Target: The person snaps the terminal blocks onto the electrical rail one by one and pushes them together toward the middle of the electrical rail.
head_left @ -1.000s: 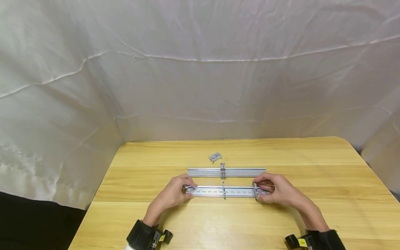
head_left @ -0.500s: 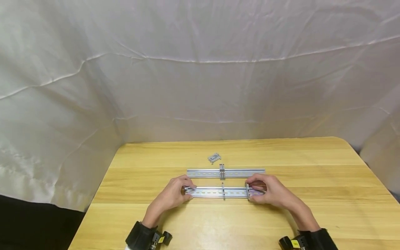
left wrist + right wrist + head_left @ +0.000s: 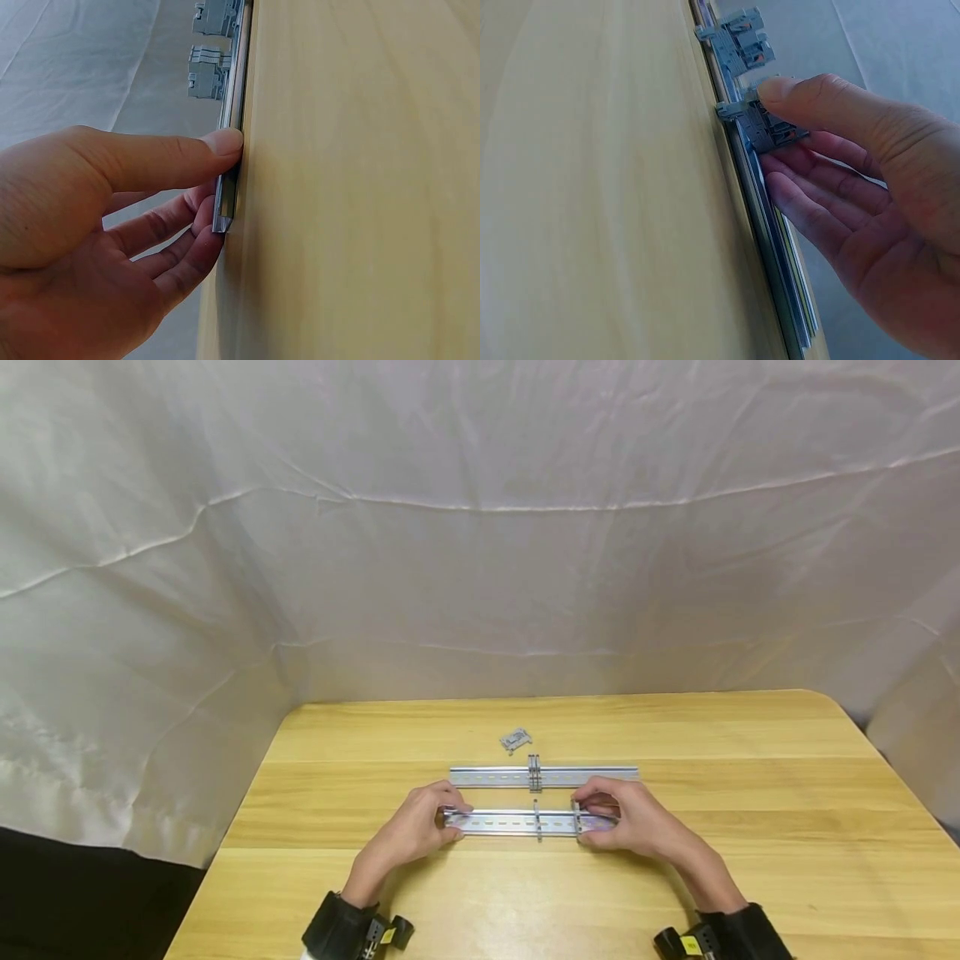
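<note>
Nearest the person lies a slotted metal DIN rail [image 3: 491, 823]. My left hand [image 3: 417, 827] pinches its left end, thumb on the near edge and fingers on the far side. A thin grey terminal block [image 3: 537, 822] stands upright across the rail's middle. To the right of it, my right hand [image 3: 637, 818] grips a second terminal block [image 3: 763, 126] between thumb and fingers. That block sits upright on the rail, a short gap from the first. The right end of the rail is partly hidden behind the right hand in the head view.
Behind, a second DIN rail [image 3: 588, 776] lies parallel, with several terminal blocks [image 3: 534, 773] packed together at its middle. One loose terminal block [image 3: 515, 740] lies flat farther back on the wooden table [image 3: 360, 727]. Pale cloth [image 3: 480, 577] hangs behind the table.
My right hand has slid leftward along the near rail with its terminal block, narrowing the gap to the middle block. The left hand stays at the rail's left end.
</note>
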Tool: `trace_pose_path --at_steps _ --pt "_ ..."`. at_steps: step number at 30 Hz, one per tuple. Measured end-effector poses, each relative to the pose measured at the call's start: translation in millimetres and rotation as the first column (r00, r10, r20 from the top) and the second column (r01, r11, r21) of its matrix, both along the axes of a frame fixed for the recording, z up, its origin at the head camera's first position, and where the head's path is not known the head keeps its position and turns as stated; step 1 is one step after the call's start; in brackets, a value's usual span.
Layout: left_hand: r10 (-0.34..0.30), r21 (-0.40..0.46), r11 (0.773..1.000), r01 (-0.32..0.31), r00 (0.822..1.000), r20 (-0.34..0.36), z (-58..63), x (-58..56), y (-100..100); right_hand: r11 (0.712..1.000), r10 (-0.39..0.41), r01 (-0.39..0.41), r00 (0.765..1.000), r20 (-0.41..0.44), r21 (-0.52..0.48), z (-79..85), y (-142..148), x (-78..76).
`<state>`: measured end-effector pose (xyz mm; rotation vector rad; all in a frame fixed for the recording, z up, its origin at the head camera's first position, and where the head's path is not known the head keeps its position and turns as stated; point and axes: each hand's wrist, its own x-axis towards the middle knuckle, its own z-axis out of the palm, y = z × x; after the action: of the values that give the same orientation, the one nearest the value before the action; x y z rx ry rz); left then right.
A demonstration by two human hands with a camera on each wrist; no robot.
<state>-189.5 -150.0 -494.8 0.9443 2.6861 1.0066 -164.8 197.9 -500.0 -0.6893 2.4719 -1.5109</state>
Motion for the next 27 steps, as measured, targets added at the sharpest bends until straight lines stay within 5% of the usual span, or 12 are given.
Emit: trace_pose_path --at_steps 27 --pt "-0.002 0.009 1.0 0.002 1.0 0.016 0.7 0.8 1.4 0.999 -0.016 0.018 0.999 -0.052 0.049 -2.2 -30.3 -3.3"
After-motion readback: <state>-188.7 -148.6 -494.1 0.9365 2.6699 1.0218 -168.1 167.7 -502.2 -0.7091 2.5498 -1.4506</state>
